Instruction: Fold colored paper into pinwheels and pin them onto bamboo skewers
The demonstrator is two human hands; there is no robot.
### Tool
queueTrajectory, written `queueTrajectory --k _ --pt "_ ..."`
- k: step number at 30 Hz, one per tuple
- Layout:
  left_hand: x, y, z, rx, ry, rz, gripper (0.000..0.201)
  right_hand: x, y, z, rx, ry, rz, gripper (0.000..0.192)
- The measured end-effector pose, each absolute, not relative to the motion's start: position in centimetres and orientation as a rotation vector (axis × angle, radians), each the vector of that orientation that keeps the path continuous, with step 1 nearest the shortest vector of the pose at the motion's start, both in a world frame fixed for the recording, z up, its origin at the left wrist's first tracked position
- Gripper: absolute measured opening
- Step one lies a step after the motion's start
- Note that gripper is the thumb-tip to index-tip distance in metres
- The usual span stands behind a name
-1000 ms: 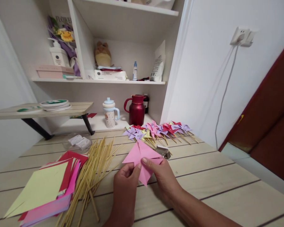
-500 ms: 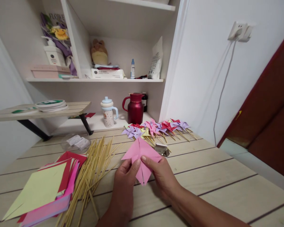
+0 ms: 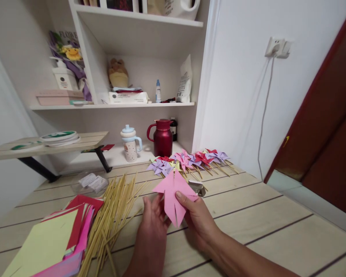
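A pink square of paper (image 3: 173, 196) with slits cut in from its corners is held up over the tabletop. My right hand (image 3: 197, 217) pinches it near the middle, thumb on the front and fingers behind. My left hand (image 3: 154, 219) is open at the paper's lower left side. Its thumb stands away from the sheet, and some fingertips are hidden behind the paper's edge. Just behind the paper is a small open box (image 3: 196, 187) with shiny little pieces inside. Finished paper pinwheels (image 3: 190, 159) on sticks lie in a row farther back.
Many thin wooden sticks (image 3: 112, 215) lie left of my hands, beside a stack of coloured paper (image 3: 43, 242). A clear container (image 3: 89, 182) holds white packets. Behind stand a cup (image 3: 130, 148), a red jug (image 3: 163, 140) and a small raised shelf (image 3: 83, 142).
My left thumb has let go of the paper's front and moved left. My right hand still pinches the sheet. The view has tilted up a little.
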State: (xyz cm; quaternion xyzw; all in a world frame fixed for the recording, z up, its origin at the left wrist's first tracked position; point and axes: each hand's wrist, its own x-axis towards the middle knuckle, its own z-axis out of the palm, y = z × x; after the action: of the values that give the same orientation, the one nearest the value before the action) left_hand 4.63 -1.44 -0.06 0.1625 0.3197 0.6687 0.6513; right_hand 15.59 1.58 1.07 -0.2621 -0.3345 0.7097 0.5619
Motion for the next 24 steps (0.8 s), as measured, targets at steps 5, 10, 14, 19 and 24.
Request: queueTrajectory --k 5,10,14,19,24 --pt "5.1 -3.0 1.6 0.573 0.727 1.560 0.044 15.5 1.4 1.2 -0.577 -0.820 1.662 0.039" --pt "5.1 -3.2 1.8 0.714 0.803 1.534 0.038 15.5 1.0 1.0 -0.587 -0.878 1.666 0.031" --pt "4.8 -3.2 1.3 0.781 0.867 1.527 0.035 15.4 0.9 1.0 -0.572 -0.920 1.677 0.034" --pt "4.6 -3.3 0.8 0.806 0.931 1.559 0.032 15.4 0.9 0.8 -0.559 -0.941 1.667 0.033" --pt "4.5 -3.1 0.6 0.804 0.970 1.583 0.031 15.3 0.8 0.8 -0.600 -0.943 1.664 0.031"
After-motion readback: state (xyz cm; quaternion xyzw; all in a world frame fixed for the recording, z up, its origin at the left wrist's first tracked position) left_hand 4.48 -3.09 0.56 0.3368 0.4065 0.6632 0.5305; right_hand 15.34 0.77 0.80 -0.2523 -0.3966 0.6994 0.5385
